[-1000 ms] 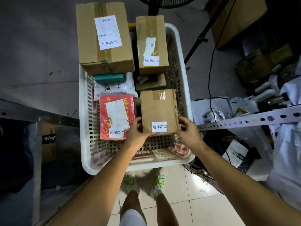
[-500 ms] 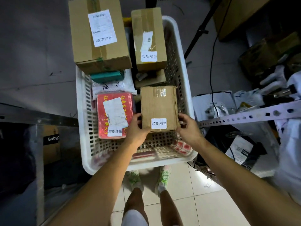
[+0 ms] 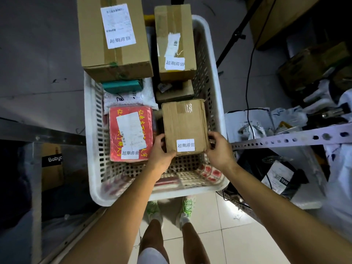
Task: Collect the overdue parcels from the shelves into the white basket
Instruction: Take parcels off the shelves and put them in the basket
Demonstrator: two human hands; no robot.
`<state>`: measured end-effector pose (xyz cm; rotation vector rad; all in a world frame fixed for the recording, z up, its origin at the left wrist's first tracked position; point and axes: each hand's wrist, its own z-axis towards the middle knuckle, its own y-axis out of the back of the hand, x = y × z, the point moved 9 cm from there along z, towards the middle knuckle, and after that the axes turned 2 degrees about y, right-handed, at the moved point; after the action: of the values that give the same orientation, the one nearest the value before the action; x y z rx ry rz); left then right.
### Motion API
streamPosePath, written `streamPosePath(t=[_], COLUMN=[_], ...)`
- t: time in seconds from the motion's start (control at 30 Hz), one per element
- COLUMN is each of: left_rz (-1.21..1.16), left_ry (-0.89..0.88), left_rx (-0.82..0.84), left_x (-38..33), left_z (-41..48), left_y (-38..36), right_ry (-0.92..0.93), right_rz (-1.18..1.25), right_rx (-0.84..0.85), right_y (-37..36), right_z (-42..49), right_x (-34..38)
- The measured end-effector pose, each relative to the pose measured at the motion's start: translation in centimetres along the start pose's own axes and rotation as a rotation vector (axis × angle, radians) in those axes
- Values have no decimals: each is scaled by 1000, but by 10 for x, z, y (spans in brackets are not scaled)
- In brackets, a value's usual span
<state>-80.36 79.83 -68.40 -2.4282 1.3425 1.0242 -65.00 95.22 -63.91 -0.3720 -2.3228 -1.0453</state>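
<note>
The white basket (image 3: 89,134) stands on the floor. In its left half lies a red parcel (image 3: 131,134) bearing white labels. Just to its right, the left hand (image 3: 162,151) grips the near left corner of a small cardboard box (image 3: 184,124), with the fingers curled against the side and the thumb at the top edge. The box sits inside the basket's right half, label facing up. The right hand (image 3: 219,149) holds the near right corner, its fingers bent round the edge. Further right, a perforated metal shelf rail (image 3: 285,140) crosses above bagged parcels.
</note>
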Motion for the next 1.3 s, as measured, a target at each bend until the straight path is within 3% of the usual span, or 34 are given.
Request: streamPosePath(t=[0.3, 0.77, 1.0, 1.3], left_rz=[161, 462, 655, 877], left_ry=[13, 21, -90, -226], left_rx=[-28, 109, 69, -96], left_x=[-1, -22, -82, -155], left_z=[16, 5, -35, -120], left_y=[-2, -1, 22, 83], right_ry=[-37, -70, 47, 275], right_rz=[-109, -306, -431, -607], right_rx=[-4, 278, 276, 291], right_y=[-13, -7, 39, 75], right_z=[13, 6, -11, -61], right_x=[-2, 19, 80, 174])
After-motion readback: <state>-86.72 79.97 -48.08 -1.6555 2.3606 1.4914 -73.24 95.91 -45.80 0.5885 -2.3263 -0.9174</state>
